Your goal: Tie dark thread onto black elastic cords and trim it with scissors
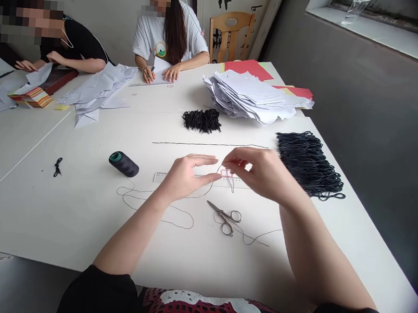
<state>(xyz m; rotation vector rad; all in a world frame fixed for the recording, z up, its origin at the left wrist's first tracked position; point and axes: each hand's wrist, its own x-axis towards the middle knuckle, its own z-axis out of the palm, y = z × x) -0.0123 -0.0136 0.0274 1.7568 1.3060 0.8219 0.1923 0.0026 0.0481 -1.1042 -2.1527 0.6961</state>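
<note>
Head view: my right hand (256,173) pinches thread (211,186), probably light, limp, best gripped by fingertips; left hand (182,178) half-open beside it.

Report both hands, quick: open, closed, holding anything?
Left hand: open, thumb and fingers parted; whether it touches the thread cannot be told.
Right hand: closed at the fingertips, pinching the thread.

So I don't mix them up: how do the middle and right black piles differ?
The middle pile looks smaller than the right pile. The middle pile looks crumpled and tufted; the right pile has longer strands, with loops showing. Both are dark, on the white table.
</note>
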